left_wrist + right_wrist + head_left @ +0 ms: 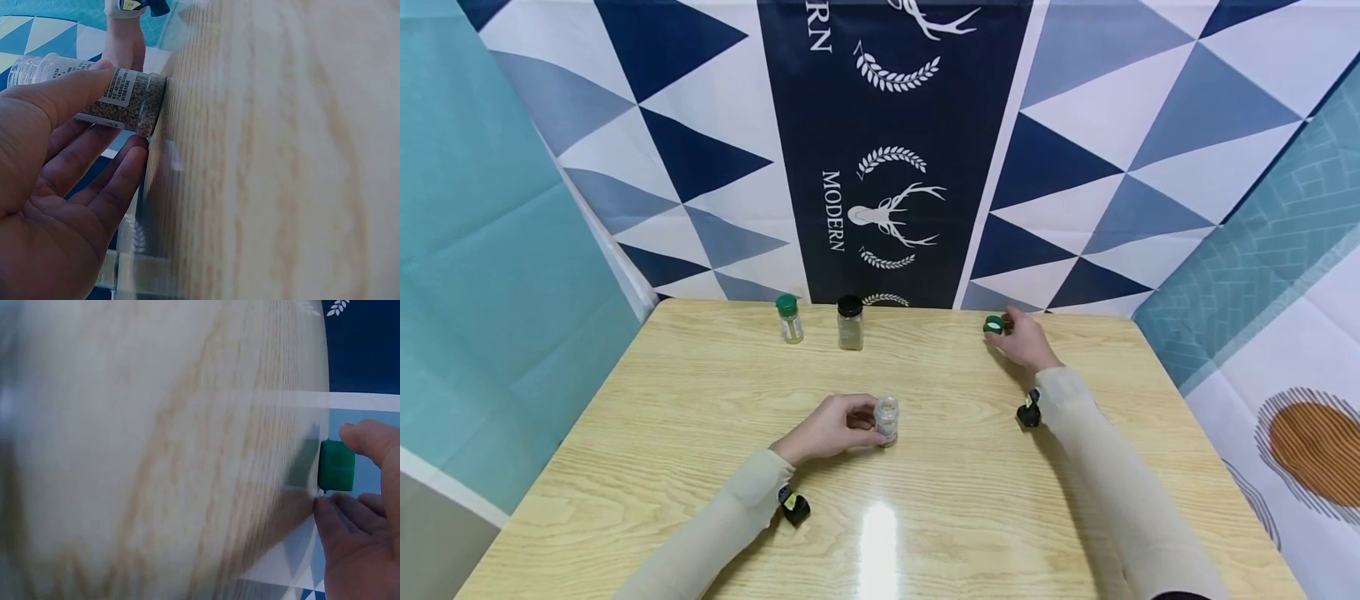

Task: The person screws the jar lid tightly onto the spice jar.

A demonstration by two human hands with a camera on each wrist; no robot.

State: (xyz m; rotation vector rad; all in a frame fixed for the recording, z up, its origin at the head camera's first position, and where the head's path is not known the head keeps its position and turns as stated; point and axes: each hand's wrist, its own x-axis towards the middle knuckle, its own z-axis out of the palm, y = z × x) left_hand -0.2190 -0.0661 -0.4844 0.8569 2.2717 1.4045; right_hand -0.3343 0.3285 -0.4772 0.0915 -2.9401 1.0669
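A clear spice jar with no lid stands on the table in the head view. My left hand holds it by the side, thumb across its label. The left wrist view shows brown grains inside the jar. At the table's far edge on the right, a green cap sits on the wood with a pale centre. My right hand is around it; in the right wrist view the thumb lies right by one side of the cap, while the fingertips are spread just off the other.
Toward the back left stand a small jar with a green cap and a square jar with a black lid. A patterned cloth hangs directly behind the wooden table. Each sleeve carries a small black wrist camera.
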